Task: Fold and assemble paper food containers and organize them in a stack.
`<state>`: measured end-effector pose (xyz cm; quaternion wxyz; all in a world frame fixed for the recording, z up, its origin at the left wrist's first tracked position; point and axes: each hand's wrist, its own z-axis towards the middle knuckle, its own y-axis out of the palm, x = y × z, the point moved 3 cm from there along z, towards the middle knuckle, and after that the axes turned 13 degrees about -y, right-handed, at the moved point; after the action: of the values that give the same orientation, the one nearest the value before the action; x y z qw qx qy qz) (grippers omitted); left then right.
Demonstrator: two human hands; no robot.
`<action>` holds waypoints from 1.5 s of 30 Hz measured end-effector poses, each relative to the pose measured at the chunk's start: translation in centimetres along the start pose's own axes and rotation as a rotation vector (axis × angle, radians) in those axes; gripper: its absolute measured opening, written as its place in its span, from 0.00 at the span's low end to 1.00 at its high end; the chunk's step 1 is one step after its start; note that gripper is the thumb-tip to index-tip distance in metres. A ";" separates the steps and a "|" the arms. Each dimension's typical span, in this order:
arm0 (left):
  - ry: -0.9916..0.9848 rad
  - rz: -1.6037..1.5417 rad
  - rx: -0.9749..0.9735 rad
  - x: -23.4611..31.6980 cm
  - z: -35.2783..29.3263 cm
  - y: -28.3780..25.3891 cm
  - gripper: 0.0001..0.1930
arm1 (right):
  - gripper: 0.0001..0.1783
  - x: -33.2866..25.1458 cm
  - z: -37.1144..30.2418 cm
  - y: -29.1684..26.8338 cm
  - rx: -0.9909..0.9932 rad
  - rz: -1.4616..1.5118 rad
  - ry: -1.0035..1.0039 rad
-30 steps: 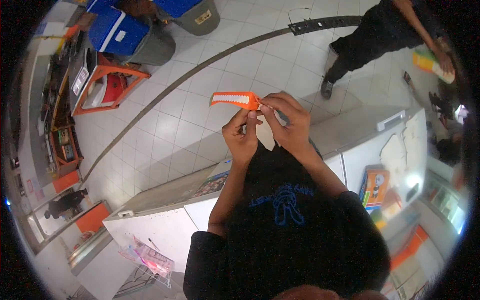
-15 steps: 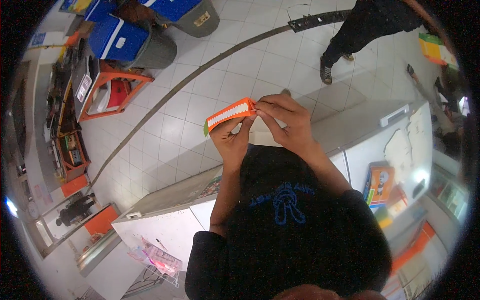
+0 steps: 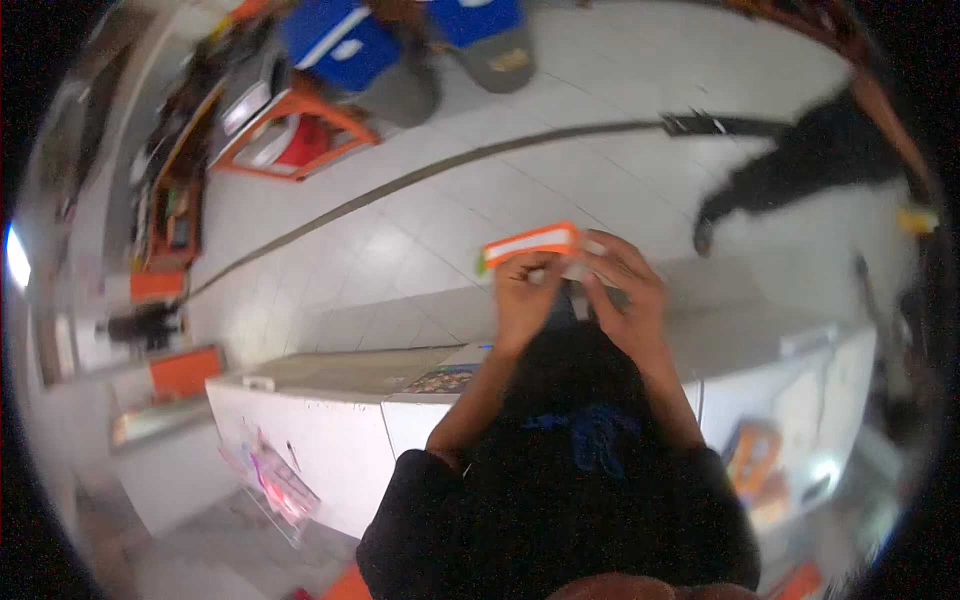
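Note:
In front of my chest is a slim orange box [image 3: 530,241], with a white band along its long side and a bit of green at its left end. My left hand [image 3: 524,298] is closed around its lower side, thumb near the right end. At that right end, my right hand [image 3: 630,290] has its thumb and fingers bent together against the box. Motion blur hides the exact fingertip contact and whatever detail lies between those fingers.
White chest freezers [image 3: 330,445] stand along my front and sides. Grey bins with blue lids [image 3: 350,50] and an orange-framed stand [image 3: 300,135] are at the far left. A long dark strip [image 3: 430,170] crosses the tiled floor. Another person's dark-clothed leg [image 3: 780,185] is at the right.
The whole view has swung and blurred. Both hands and the orange box appear farther right and slightly lower. My hands stay together at the box.

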<state>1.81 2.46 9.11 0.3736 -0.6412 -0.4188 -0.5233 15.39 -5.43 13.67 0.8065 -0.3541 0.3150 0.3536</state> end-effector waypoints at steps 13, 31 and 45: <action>0.183 0.435 -0.260 -1.5 -0.9 -0.2 0.10 | 0.19 6.7 -3.9 -0.8 -0.091 0.339 0.464; 0.162 0.145 -0.304 -3.0 -1.2 -0.6 0.17 | 0.26 3.2 -5.4 3.2 0.133 0.554 0.198; 0.334 0.690 -0.159 -7.0 -2.4 0.5 0.04 | 0.11 11.2 -13.3 4.5 0.058 0.410 0.633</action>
<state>0.65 -0.96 2.63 0.5398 -0.6774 -0.0700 -0.4948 14.54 -9.88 -3.74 0.5915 -0.3527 0.6227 0.3716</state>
